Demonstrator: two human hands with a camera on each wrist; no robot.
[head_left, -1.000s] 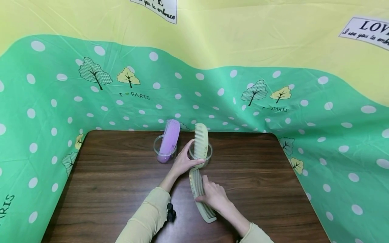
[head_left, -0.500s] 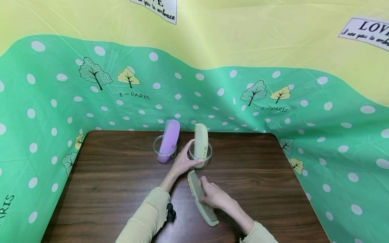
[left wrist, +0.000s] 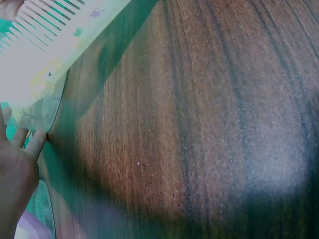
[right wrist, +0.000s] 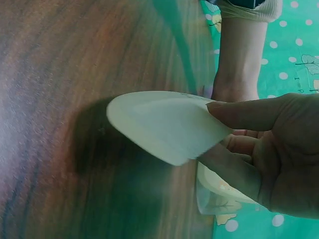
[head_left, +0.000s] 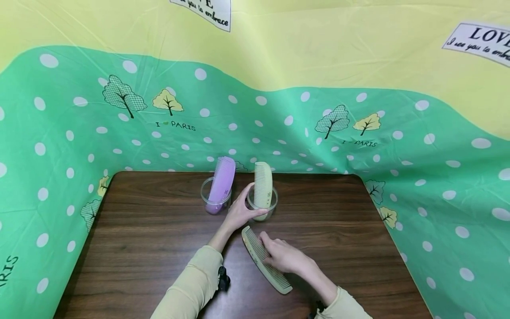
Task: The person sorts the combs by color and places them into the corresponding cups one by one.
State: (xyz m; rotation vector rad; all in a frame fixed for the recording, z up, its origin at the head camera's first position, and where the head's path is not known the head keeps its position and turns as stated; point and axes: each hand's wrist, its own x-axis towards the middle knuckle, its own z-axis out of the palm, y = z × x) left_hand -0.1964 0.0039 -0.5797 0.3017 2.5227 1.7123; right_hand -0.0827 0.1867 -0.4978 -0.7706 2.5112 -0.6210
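Note:
My left hand grips a clear round cup, thumb across its near side. In that cup a pale yellow-green comb stands upright, teeth to the left. My right hand pinches a second pale green comb by its toothed side, just nearer than the cup. That comb slants, its upper end toward the left wrist and its lower end toward the right. Thumb and fingers lie on either side of the held comb in the right wrist view. The left fingertips behind the cup are hidden.
Left of the gripped cup stands another clear cup with a purple comb leaning in it. Both cups are near the back edge of the dark wooden table. A green and yellow printed cloth hangs behind and beside the table.
My right hand has drawn the green comb slightly left and nearer, away from the cup, and tilted it further from upright. The left hand and both cups have stayed put.

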